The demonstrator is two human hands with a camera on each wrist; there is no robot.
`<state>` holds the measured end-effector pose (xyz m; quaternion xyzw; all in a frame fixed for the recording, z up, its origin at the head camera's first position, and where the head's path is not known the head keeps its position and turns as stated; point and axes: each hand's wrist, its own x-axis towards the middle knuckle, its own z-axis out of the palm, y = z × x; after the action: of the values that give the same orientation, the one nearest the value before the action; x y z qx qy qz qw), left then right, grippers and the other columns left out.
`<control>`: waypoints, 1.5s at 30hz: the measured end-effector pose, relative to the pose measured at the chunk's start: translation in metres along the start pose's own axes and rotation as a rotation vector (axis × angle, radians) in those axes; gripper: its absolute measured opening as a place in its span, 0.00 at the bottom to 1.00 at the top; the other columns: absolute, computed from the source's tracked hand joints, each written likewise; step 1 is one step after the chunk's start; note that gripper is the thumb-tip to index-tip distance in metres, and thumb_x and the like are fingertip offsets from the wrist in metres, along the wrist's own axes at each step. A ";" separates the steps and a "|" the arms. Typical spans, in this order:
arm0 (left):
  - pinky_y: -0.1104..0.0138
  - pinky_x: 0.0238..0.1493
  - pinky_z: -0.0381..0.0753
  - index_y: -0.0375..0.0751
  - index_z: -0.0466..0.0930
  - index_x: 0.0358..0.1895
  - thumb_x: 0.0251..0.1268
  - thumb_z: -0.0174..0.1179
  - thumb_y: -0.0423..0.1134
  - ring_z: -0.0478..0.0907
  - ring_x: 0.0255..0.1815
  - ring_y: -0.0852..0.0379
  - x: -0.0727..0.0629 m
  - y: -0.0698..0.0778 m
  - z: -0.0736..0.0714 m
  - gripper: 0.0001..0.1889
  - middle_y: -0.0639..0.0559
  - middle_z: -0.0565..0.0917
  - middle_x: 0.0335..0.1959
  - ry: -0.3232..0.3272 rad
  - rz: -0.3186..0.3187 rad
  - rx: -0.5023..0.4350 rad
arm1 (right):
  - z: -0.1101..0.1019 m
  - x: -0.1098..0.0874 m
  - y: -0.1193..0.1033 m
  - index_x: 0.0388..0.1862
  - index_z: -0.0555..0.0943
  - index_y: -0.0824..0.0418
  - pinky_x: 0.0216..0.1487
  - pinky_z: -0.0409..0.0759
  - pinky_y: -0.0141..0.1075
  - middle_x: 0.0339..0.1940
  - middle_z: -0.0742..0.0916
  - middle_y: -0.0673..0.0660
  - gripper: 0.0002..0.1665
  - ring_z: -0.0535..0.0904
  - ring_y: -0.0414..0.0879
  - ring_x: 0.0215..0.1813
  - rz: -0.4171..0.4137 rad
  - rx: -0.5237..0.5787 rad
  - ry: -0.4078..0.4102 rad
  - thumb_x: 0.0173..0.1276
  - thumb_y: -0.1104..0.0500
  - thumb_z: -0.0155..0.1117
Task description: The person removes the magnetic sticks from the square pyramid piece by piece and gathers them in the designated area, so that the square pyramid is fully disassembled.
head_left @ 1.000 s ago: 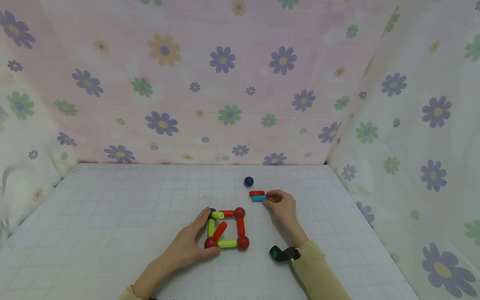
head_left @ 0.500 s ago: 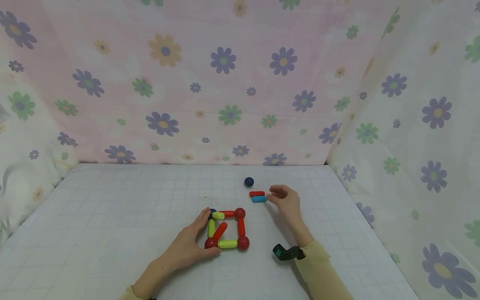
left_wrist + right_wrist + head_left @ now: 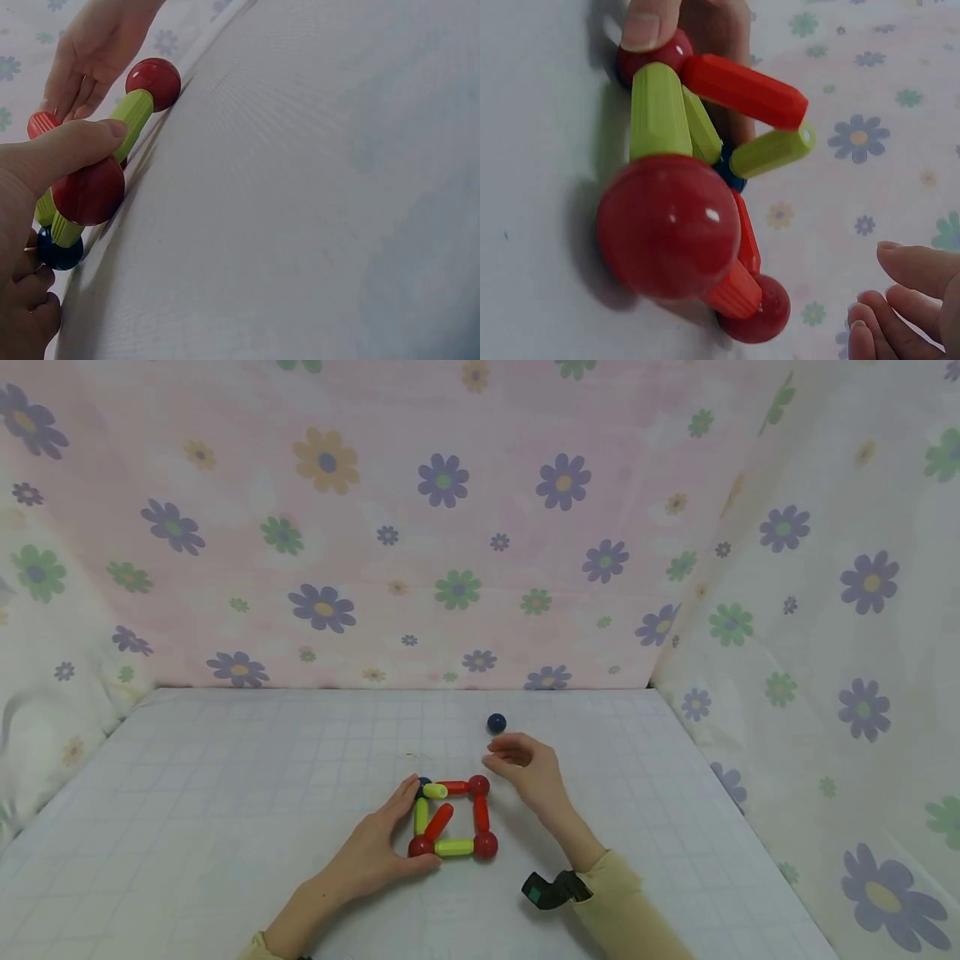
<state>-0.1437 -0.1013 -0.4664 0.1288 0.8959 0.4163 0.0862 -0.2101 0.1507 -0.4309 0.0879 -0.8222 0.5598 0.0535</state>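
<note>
My left hand [image 3: 369, 853] holds a magnetic building-stick square [image 3: 454, 847] at its left side. The thumb lies at the near-left red ball [image 3: 88, 191], with the fingers at the far-left dark blue ball [image 3: 425, 783]. Red and yellow-green sticks join the corner balls. One red stick [image 3: 746, 91] and one green stick [image 3: 771, 152] stick up from the two left corners. Off the square's far right corner hovers my right hand [image 3: 531, 772], fingers loosely bent, nothing visible between them. The loose red and blue sticks are out of sight, apparently behind that hand.
A loose dark blue ball [image 3: 497, 723] lies beyond my right hand. The white table [image 3: 225, 793] meets flowered cloth [image 3: 390, 602] at the back and sides. A dark wrist strap [image 3: 555, 890] is on the right arm.
My right hand has come off the loose red and blue sticks, drawn back to the right, then moved left across them, hiding them. The left hand and square stay put.
</note>
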 end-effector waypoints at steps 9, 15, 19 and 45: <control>0.39 0.71 0.63 0.49 0.53 0.80 0.49 0.74 0.62 0.56 0.80 0.46 -0.002 0.000 -0.001 0.57 0.53 0.55 0.81 0.002 0.020 -0.003 | 0.027 -0.016 -0.010 0.51 0.84 0.55 0.46 0.83 0.28 0.44 0.89 0.55 0.18 0.85 0.45 0.44 -0.033 0.020 -0.180 0.63 0.54 0.74; 0.38 0.71 0.63 0.49 0.52 0.80 0.49 0.74 0.62 0.56 0.80 0.46 -0.003 -0.001 -0.001 0.57 0.54 0.54 0.81 0.005 0.030 -0.005 | 0.038 -0.022 -0.010 0.50 0.85 0.56 0.45 0.83 0.26 0.43 0.90 0.54 0.15 0.85 0.48 0.42 -0.020 0.055 -0.223 0.64 0.57 0.73; 0.39 0.72 0.62 0.48 0.52 0.80 0.49 0.73 0.63 0.56 0.80 0.45 -0.003 -0.001 -0.001 0.57 0.53 0.54 0.82 0.005 0.037 -0.005 | 0.042 -0.024 -0.009 0.50 0.85 0.55 0.45 0.82 0.27 0.45 0.89 0.52 0.15 0.85 0.46 0.43 -0.012 0.032 -0.232 0.65 0.55 0.72; 0.39 0.73 0.61 0.46 0.54 0.80 0.49 0.74 0.62 0.57 0.79 0.45 -0.003 -0.002 -0.001 0.57 0.53 0.55 0.81 0.025 0.062 0.002 | 0.044 -0.026 -0.001 0.46 0.87 0.52 0.48 0.84 0.30 0.43 0.90 0.49 0.10 0.87 0.42 0.43 -0.051 -0.023 -0.151 0.67 0.53 0.70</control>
<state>-0.1413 -0.1042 -0.4677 0.1517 0.8928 0.4195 0.0620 -0.1846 0.1121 -0.4513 0.1500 -0.8279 0.5404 0.0066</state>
